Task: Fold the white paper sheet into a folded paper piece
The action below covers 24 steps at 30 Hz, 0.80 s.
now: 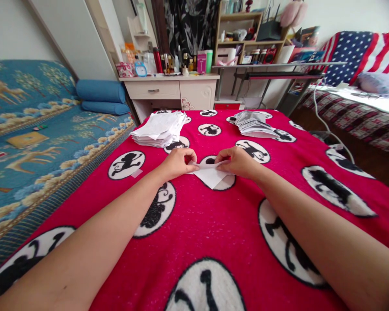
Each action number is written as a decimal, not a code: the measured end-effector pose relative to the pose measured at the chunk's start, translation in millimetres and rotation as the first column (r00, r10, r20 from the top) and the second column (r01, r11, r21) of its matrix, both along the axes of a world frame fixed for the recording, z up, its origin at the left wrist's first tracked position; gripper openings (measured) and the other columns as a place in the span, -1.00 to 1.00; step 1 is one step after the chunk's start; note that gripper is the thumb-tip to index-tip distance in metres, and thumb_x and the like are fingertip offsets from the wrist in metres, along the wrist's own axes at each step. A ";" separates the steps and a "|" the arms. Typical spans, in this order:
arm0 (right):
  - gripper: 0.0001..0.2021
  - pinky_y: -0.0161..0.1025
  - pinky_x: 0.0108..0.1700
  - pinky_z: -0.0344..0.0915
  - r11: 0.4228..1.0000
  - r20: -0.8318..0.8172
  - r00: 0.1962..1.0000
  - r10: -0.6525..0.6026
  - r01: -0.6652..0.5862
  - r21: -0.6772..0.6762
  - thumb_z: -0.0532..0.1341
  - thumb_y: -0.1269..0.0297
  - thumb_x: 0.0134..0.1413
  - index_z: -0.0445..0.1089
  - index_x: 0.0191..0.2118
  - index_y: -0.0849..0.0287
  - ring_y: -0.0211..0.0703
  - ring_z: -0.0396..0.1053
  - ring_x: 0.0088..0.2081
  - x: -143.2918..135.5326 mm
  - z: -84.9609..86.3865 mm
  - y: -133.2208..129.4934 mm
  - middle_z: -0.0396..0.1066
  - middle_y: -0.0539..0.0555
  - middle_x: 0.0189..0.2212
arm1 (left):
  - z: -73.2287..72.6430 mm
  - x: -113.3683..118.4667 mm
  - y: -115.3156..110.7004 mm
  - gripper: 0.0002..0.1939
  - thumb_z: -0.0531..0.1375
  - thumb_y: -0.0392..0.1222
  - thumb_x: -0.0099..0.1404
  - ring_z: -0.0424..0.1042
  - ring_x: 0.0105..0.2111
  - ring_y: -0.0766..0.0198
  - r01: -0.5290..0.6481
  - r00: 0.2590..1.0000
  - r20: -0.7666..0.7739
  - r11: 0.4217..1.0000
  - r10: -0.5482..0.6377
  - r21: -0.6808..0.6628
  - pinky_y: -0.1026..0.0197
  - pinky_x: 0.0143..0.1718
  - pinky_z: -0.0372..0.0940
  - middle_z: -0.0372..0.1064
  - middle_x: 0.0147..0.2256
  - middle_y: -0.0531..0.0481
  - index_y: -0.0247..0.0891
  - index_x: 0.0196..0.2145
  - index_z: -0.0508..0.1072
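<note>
- A red cloth (pixel 201 233) covers the surface in front of the person, printed with white ovals that carry black figures
- To the left runs a blue sofa (pixel 52 123) with deer and flowers in its cover, a yellow packet (pixel 27 139) lying on it
- Against the far wall I see a pale dresser (pixel 164 90) crowded with bottles, a dark curtain (pixel 194 26) above it, and a metal desk (pixel 278 66) with shelves beside it
- Over on the right is a bed (pixel 346 116), a stars-and-stripes cover (pixel 352 56) behind it and a white cable (pixel 332 129) hanging nearby
- Two hands at work, one sheet between them: the paper (pixel 211 176) is at mid-cloth, over a white oval, a corner pointing back at the person
- The left hand (pixel 179 162) has thumb and fingers pinched on the paper's left end; the right hand (pixel 235 160) pinches the right end the same way
- Two piles beyond the hands: the left pile (pixel 158 129) broad and loose, the right pile (pixel 253 125) smaller and fanned, their sheets too many to count
- One small pale scrap (pixel 136 173) near the left forearm
- Two blue bolsters (pixel 100 91), one atop the other; one blue clock (pixel 140 68); one black router (pixel 270 30)
</note>
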State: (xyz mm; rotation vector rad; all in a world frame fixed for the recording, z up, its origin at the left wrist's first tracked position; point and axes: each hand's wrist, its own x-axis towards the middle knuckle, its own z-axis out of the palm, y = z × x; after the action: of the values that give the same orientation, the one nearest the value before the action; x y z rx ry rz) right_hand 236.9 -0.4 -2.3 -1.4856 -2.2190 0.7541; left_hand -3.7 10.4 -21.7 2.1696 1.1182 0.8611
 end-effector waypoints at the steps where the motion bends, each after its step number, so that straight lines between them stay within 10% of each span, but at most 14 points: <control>1: -0.81 -0.41 -0.35 0.13 1.000 0.010 1.000 0.012 -0.012 0.010 0.25 0.46 -0.04 0.56 -0.26 0.27 -0.36 0.32 -0.40 -0.3 0.5 -0.2 0.47 -0.03 -0.42 | -1.0 -2.2 1.4 -0.86 0.38 -0.34 0.03 0.28 -0.49 0.38 0.018 1.000 0.013 1.000 -0.018 0.014 0.30 -0.40 0.15 0.39 -0.50 0.06 -0.34 -0.49 0.47; 11: -0.72 -0.43 -0.28 0.15 0.978 0.297 0.946 0.129 -0.171 0.119 0.20 0.58 -0.05 0.59 -0.27 0.19 -0.36 0.36 -0.29 -2.8 16.1 -5.2 0.52 -0.04 -0.27 | -1.1 -22.8 10.7 -0.92 0.34 -0.25 0.06 0.39 -0.43 0.32 0.257 0.965 0.080 0.959 -0.249 -0.117 0.28 -0.31 0.26 0.46 -0.46 -0.02 -0.32 -0.49 0.55; 17: -0.80 -0.42 -0.26 0.19 0.965 0.292 0.920 0.263 -0.248 -0.087 0.29 0.28 0.10 0.59 -0.16 0.17 -0.32 0.40 -0.26 4.9 33.5 -7.7 0.52 0.00 -0.22 | 11.9 -30.9 11.3 -0.85 0.28 -0.23 0.15 0.39 -0.38 0.29 0.285 0.937 -0.147 0.937 -0.316 -0.202 0.29 -0.36 0.21 0.49 -0.36 -0.06 -0.32 -0.34 0.63; 21: -0.80 -0.38 -0.33 0.11 0.987 0.312 0.936 0.162 -0.154 -0.050 0.23 0.27 0.16 0.58 -0.21 0.20 -0.33 0.35 -0.35 -1.5 29.1 -9.3 0.51 0.03 -0.31 | 25.1 -16.4 -1.2 -0.80 0.24 -0.13 0.26 0.40 -0.39 0.25 0.157 0.914 -0.351 0.974 -0.205 -0.160 0.25 -0.37 0.18 0.49 -0.39 -0.05 -0.30 -0.37 0.61; 24: -0.83 -0.36 -0.34 0.05 0.996 0.368 0.930 -0.010 -0.023 0.086 0.24 0.35 0.06 0.54 -0.23 0.21 -0.29 0.33 -0.34 -17.9 14.7 -15.3 0.51 0.06 -0.29 | 26.2 8.7 -17.8 -0.73 0.25 -0.03 0.32 0.42 -0.35 0.12 0.028 0.789 -0.610 0.988 0.073 0.154 0.17 -0.38 0.12 0.46 -0.40 -0.11 -0.29 -0.39 0.57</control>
State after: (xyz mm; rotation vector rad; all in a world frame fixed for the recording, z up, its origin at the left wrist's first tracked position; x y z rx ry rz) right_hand 219.0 -15.7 12.4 -1.6891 -2.4892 0.3929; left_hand 5.0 -7.3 4.5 2.6708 1.4109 0.2298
